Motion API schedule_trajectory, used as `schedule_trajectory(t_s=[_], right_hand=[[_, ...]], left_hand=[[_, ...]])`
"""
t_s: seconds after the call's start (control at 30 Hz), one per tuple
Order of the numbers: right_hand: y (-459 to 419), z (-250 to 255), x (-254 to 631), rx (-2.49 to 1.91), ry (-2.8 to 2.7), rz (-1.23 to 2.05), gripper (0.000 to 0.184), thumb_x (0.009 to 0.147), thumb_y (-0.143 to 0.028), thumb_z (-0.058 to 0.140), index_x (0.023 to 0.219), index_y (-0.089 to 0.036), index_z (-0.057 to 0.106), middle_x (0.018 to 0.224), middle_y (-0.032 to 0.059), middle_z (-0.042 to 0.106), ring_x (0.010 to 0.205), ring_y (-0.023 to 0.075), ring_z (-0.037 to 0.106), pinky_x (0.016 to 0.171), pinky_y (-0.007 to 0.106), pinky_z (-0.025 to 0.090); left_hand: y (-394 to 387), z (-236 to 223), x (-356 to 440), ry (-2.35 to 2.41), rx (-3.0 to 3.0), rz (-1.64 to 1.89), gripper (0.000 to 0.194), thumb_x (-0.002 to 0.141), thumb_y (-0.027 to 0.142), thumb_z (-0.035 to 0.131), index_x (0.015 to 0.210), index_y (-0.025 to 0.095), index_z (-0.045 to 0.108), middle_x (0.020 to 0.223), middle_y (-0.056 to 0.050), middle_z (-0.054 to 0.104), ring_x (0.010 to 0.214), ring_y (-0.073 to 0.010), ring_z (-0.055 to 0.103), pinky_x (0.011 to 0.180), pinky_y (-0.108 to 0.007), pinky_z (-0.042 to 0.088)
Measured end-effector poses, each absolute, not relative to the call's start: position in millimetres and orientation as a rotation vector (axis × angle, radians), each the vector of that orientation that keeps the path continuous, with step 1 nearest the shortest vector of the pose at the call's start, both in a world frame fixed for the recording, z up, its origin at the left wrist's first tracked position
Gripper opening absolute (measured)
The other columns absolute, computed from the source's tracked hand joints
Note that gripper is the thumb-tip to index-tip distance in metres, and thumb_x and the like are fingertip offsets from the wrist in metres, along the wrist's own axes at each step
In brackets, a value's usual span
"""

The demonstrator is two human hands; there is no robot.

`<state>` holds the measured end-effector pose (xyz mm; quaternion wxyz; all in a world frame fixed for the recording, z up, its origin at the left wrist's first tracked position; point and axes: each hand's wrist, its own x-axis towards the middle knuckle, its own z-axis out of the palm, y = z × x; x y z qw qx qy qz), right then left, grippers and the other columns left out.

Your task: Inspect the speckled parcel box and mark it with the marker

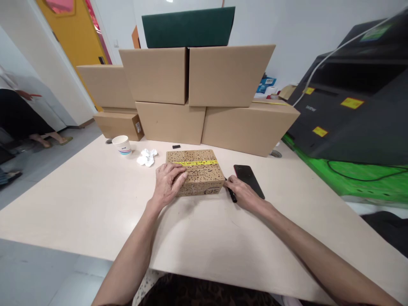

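Observation:
A small cardboard box (204,176) printed with black speckles sits on the table, a strip of yellow tape (204,162) running across its top. My left hand (169,180) lies over the box's left front part, fingers and thumb spread on the top face. At the right front corner, my right hand (240,190) is closed around a slim black tool (231,194). The tool's tip is hidden, so I cannot tell if it is a knife or a pen. Just behind that hand lies a dark phone (250,180), face up.
Large cardboard boxes (170,123) are stacked at the table's back, topped by a dark green box (188,27). A paper cup (122,145), crumpled tissue (147,157) and small black piece (176,146) lie before them. A dark printer (353,106) stands right. A person (22,106) is far left.

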<state>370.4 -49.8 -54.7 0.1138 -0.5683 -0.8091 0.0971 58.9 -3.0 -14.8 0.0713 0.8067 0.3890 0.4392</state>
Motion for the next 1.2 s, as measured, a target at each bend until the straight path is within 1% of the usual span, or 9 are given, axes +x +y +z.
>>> schedule_trajectory(t_s=[0.13,0.27,0.43,0.7,0.83,0.9,1.0,1.1,1.2], right_hand=[[-51,-53,372,-1.876,-2.221,0.167,0.045,0.097,-0.024,0.045,0.139,-0.017,0.06,0.119,0.0186,0.065,0.11,0.0321,0.061,0.096,0.045,0.049],[-53,-49,389,-2.34,-1.891,0.047,0.081,0.093,-0.061,0.051,0.157,-0.013,0.04,0.137,0.0268,0.057,0.125,0.0456,0.054,0.099,0.058,0.044],[-51,-49,406,-2.589,-1.674,0.214,0.098,0.087,-0.076,0.048,0.16,-0.013,0.03,0.133,0.0284,0.06,0.127,0.0465,0.055,0.098,0.055,0.044],[-40,-56,422,-2.444,-1.344,0.399,0.118,0.066,-0.074,0.074,0.155,-0.01,0.031,0.123,0.0268,0.069,0.111,0.0435,0.067,0.087,0.049,0.051],[-43,-62,422,-2.009,-1.059,0.603,0.082,0.054,-0.058,0.085,0.12,-0.015,0.06,0.095,0.016,0.076,0.092,0.0369,0.072,0.079,0.046,0.055],[-47,-64,416,-1.786,-0.965,0.685,0.066,0.052,-0.062,0.083,0.097,-0.018,0.062,0.085,0.0131,0.075,0.085,0.0336,0.072,0.074,0.044,0.056],[-56,-58,401,-1.583,-0.892,0.747,0.067,0.053,-0.073,0.079,0.091,-0.02,0.06,0.077,0.0076,0.074,0.074,0.026,0.072,0.068,0.039,0.058],[-69,-42,379,-1.294,-0.813,0.81,0.074,0.051,-0.068,0.088,0.101,-0.019,0.063,0.073,0.0028,0.074,0.067,0.0199,0.07,0.067,0.034,0.058],[-82,-23,350,-1.111,-0.848,0.862,0.073,0.064,-0.062,0.087,0.118,-0.019,0.063,0.073,0.0004,0.075,0.064,0.0173,0.069,0.063,0.03,0.057]], left_hand=[[-2,-16,59,1.178,2.453,1.317,0.025,0.099,0.041,0.057,0.104,0.026,0.077,0.109,-0.006,0.078,0.107,-0.0264,0.067,0.098,-0.05,0.043],[-3,-17,58,1.172,2.498,1.331,0.025,0.1,0.04,0.058,0.105,0.025,0.077,0.108,-0.006,0.078,0.105,-0.0259,0.066,0.096,-0.048,0.043],[-3,-17,59,1.154,2.537,1.353,0.022,0.1,0.035,0.059,0.106,0.021,0.076,0.108,-0.007,0.078,0.105,-0.025,0.067,0.097,-0.048,0.042],[-10,-15,66,0.986,2.581,1.844,0.016,0.092,0.021,0.066,0.107,0.021,0.073,0.101,-0.006,0.079,0.109,-0.026,0.066,0.098,-0.047,0.046],[-21,-9,79,0.682,2.646,2.015,0.031,0.087,0.013,0.066,0.116,0.023,0.07,0.101,-0.006,0.078,0.099,-0.0227,0.069,0.092,-0.043,0.054],[-30,-11,91,0.506,2.637,2.013,0.035,0.086,0.011,0.067,0.12,0.022,0.069,0.098,-0.007,0.077,0.093,-0.0212,0.07,0.086,-0.04,0.058],[-46,-21,109,0.305,2.512,1.856,0.039,0.09,0.009,0.063,0.127,0.02,0.066,0.088,-0.005,0.076,0.077,-0.0171,0.069,0.071,-0.032,0.058],[-63,-30,123,0.552,2.251,1.405,0.032,0.098,0.025,0.061,0.128,0.017,0.068,0.086,-0.007,0.076,0.07,-0.0157,0.068,0.064,-0.028,0.056],[-76,-29,131,0.745,1.777,0.997,0.058,0.1,0.047,0.057,0.148,0.014,0.052,0.09,-0.008,0.076,0.07,-0.0166,0.07,0.064,-0.029,0.058]])
